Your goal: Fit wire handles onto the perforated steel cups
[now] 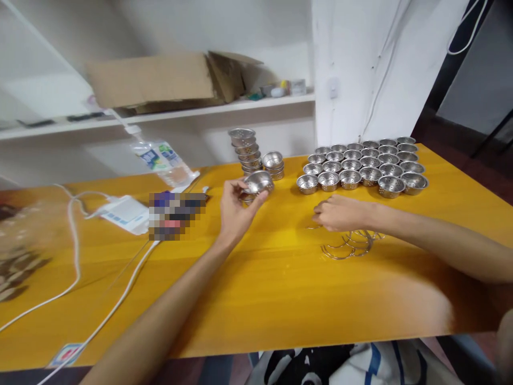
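My left hand (237,206) grips a small perforated metal strainer cup (258,182) by its side, thumb in front, and holds it tilted above the table. Behind it rises a tall stack of similar cups (242,138), with a shorter stack (273,159) beside that. My right hand (335,213) is low over the table with its fingers pinched together. A short bit of curved wire (313,228) shows just under those fingertips; whether they hold it I cannot tell. Several thin bent wire rings (352,247) lie just below my right wrist.
Rows of strainer cups (350,179) fill the back right of the yellow table (256,299). At left lie white cables (74,235), a white box-shaped device (126,214) and a blurred-out patch. A plastic bottle (164,163) is behind them. A cardboard box (152,80) sits on the shelf.
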Motion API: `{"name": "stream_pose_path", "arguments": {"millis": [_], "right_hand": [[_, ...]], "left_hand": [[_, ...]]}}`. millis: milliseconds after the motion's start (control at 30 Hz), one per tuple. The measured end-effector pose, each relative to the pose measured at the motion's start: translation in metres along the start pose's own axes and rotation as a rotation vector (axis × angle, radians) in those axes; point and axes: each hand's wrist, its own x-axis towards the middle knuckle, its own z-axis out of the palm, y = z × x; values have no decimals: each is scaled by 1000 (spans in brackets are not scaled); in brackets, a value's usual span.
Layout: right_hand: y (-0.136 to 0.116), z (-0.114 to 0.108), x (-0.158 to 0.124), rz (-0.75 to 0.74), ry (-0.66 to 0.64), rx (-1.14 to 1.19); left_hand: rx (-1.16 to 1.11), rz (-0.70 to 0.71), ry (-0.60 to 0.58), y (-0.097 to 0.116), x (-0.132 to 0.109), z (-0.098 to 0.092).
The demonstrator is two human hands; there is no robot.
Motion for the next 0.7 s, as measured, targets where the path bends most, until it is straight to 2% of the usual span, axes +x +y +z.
{"name": "stream_pose_path", "arguments": {"millis": [67,167,267,367,500,700], "right_hand": [[0,-15,-2,34,-21,-41],[7,-47,-7,60,-13,2],[10,-79,-17,119,117,108],[4,-99,-25,155,261,214],[-11,-106,-31,135,353,248],[-21,-99,-28,204,459,254]], "left_hand": [[-182,-3,-70,14,-16,14],[-328,-36,-185,36,-40,28],[-441,-104,-302,55,-56,30],[-483,-123,-362,68,-65,27],[-505,-134,-409,75,-69,25],[-554,-168,-449,79,-70,25]]}}
